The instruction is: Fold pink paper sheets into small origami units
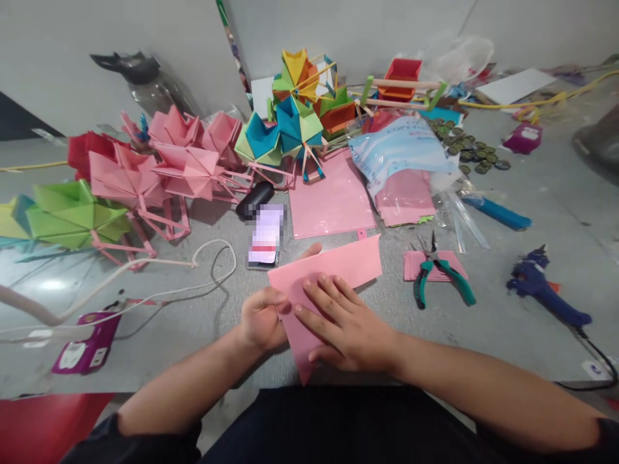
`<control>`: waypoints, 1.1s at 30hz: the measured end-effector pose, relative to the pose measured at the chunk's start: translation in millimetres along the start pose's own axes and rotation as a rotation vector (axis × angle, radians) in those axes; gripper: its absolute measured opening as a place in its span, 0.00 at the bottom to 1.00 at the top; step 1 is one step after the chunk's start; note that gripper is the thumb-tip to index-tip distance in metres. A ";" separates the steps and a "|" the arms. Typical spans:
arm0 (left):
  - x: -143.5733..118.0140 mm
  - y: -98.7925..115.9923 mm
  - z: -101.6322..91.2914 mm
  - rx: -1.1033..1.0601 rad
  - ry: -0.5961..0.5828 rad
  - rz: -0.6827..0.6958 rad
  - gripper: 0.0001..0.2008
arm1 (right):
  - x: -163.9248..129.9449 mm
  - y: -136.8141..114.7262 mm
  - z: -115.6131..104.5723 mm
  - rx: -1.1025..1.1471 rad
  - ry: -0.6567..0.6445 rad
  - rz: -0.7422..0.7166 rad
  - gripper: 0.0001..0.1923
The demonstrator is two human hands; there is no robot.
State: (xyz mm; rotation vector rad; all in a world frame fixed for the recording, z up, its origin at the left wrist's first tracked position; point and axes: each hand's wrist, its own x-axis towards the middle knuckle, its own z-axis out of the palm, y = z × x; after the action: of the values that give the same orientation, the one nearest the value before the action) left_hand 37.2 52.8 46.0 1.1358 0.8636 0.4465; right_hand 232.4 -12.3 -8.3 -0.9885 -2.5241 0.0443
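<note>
We see green-handled pliers [442, 274] right of centre, a blue glue gun [546, 293] near the right edge, a phone [265, 237] beside white cable [159, 274], and pink paper pinwheels [159, 167] behind.

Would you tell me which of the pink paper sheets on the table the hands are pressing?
The folded pink sheet nearest the table edge, under the left hand and right hand; the other pink sheets lie untouched farther back.

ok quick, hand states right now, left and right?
Left hand: closed, pinching the left edge of the pink paper sheet.
Right hand: open, flat, pressing down on the same sheet.
</note>
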 end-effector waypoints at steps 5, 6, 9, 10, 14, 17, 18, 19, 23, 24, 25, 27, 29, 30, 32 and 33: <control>0.3 -2.5 -2.1 -0.573 -0.117 0.051 0.46 | 1.8 5.0 -4.8 0.002 0.087 -0.028 0.34; 0.9 -2.2 -2.2 -0.649 -0.156 0.046 0.45 | 2.2 5.8 -7.0 0.005 0.132 -0.036 0.30; 3.2 -1.0 -4.5 -0.741 -0.193 0.051 0.44 | 2.8 8.9 -15.3 0.021 0.278 0.018 0.22; 3.8 -0.8 -6.1 -0.739 -0.185 0.054 0.44 | 2.7 10.6 -18.2 0.023 0.329 0.072 0.21; 3.1 -3.9 -14.0 -0.700 -0.190 0.045 0.44 | 1.5 20.4 -26.6 0.003 0.496 0.332 0.27; -2.0 -8.4 -22.5 -0.641 -0.189 0.095 0.42 | 0.7 26.4 -29.2 -0.068 0.563 0.439 0.23; -4.7 -8.4 -26.7 -0.589 -0.176 0.131 0.42 | 0.4 27.5 -29.5 -0.084 0.574 0.449 0.21; -7.6 -7.1 -31.5 -0.512 -0.159 0.178 0.41 | 0.2 28.2 -29.7 -0.078 0.578 0.451 0.18; -17.3 7.1 -47.8 0.081 -0.157 0.470 0.46 | -0.8 32.1 -27.6 0.231 0.556 0.491 0.11; -17.7 8.9 -48.2 0.330 -0.211 0.538 0.48 | -1.2 34.5 -26.2 0.365 0.541 0.557 0.10; -17.0 8.3 -46.2 0.566 -0.190 0.570 0.50 | -1.8 37.5 -24.6 0.509 0.516 0.645 0.09; -12.9 -0.9 -35.8 0.914 0.008 0.516 0.50 | -3.2 44.9 -21.4 0.768 0.448 0.836 0.13; -7.1 -17.3 -20.7 1.121 0.095 0.362 0.64 | -4.6 52.1 -19.6 0.875 0.388 0.949 0.16; -4.5 -25.5 -13.5 1.185 0.067 0.309 0.68 | -5.1 54.9 -19.6 0.857 0.361 0.970 0.16; -0.6 -36.9 -2.9 1.278 0.028 0.259 0.67 | -5.6 58.1 -21.4 0.756 0.280 0.966 0.15; 0.7 -39.2 -0.3 1.316 0.014 0.251 0.63 | -5.5 58.7 -23.1 0.705 0.223 0.949 0.13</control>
State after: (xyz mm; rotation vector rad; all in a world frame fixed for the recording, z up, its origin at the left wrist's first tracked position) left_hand 33.2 38.4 9.8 2.4618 1.0331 0.0233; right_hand 282.9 25.0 0.0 -1.6078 -1.4359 0.9509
